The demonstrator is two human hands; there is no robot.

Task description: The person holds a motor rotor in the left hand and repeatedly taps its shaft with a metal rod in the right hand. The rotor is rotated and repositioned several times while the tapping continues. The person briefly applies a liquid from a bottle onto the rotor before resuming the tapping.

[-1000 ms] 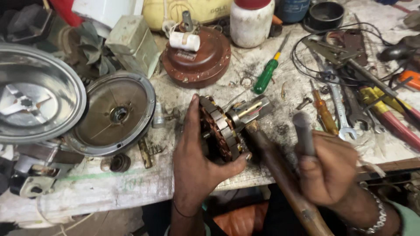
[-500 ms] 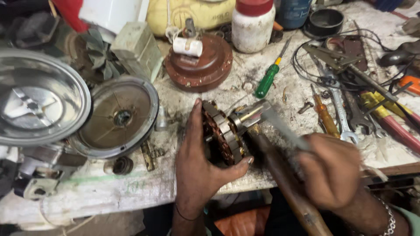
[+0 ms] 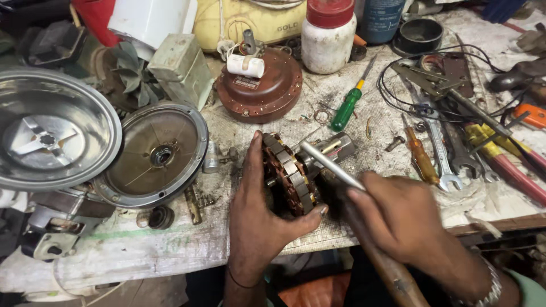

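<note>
Our left hand [image 3: 256,219] grips the round copper-wound motor stator [image 3: 287,176] (fingers curled around it); our right hand [image 3: 401,213] pinches a thin grey metal rod [image 3: 330,165] touching its top.

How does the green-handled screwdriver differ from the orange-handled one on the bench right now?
The green-handled screwdriver lies above the wound motor core that the left hand grips, shaft pointing up-right toward the white jar. The orange-handled screwdriver lies farther right, beside the spanner, tip pointing up-left. The green handle looks thicker; the orange one is slimmer and grimier. Both rest flat on the bench, untouched by either hand.
</note>
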